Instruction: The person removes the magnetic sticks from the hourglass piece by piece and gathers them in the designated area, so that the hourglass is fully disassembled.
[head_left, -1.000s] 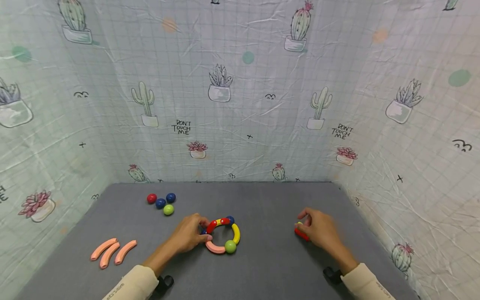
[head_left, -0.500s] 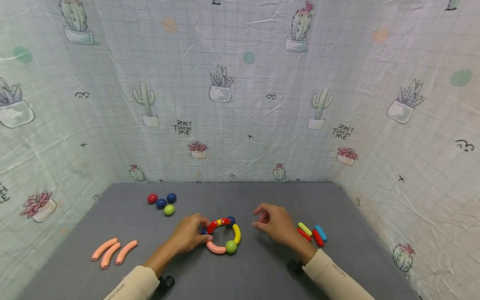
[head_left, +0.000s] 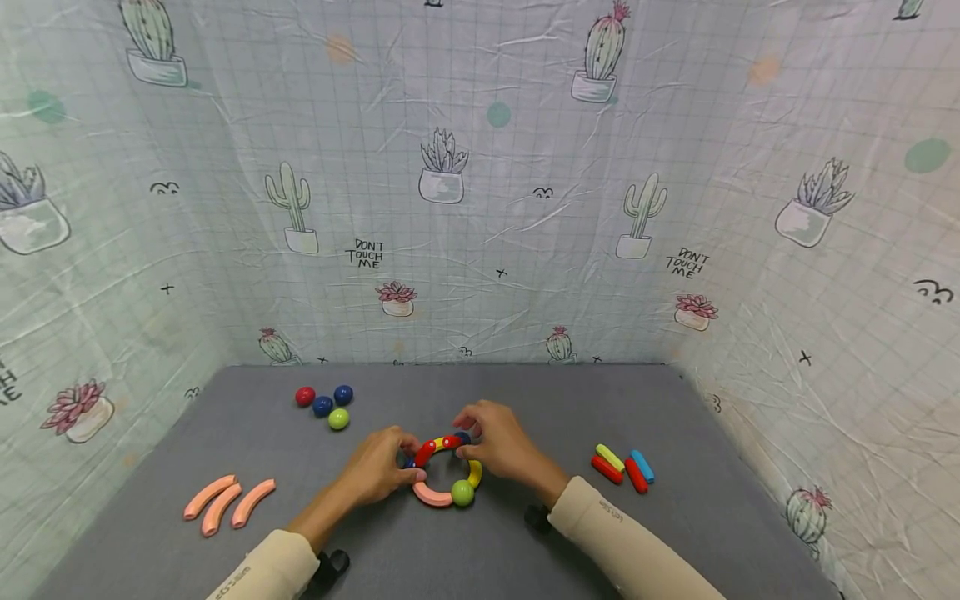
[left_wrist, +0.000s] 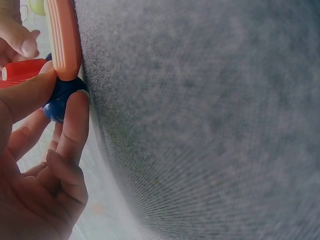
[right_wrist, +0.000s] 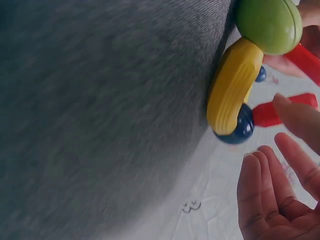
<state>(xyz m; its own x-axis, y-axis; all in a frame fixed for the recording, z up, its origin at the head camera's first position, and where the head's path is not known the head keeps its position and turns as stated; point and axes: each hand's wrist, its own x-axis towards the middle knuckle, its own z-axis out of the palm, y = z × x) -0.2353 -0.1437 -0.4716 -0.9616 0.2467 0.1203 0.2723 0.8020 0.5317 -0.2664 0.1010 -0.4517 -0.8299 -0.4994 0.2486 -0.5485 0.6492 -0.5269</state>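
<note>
Head view: left hand (head_left: 378, 467) pinches a blue ball (left_wrist: 58, 104) in the ring (head_left: 432, 497), right hand (head_left: 501, 437) loose opposite.
Right fingers stand parted beside a second blue ball (right_wrist: 243, 126) across from that pinch, holding nothing I can see; whether they touch the red piece (right_wrist: 267, 115), I cannot tell. A lopsided push there, I judge, could pop the yellow arc (right_wrist: 233, 85) loose; a slack left pinch could let the ring swivel.

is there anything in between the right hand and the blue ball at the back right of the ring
Nothing visible. In the right wrist view, only an open gap separates the fingertips of the right hand from the blue ball. The red piece meets the ball nearer the thumb, beside that gap, not across it.
</note>
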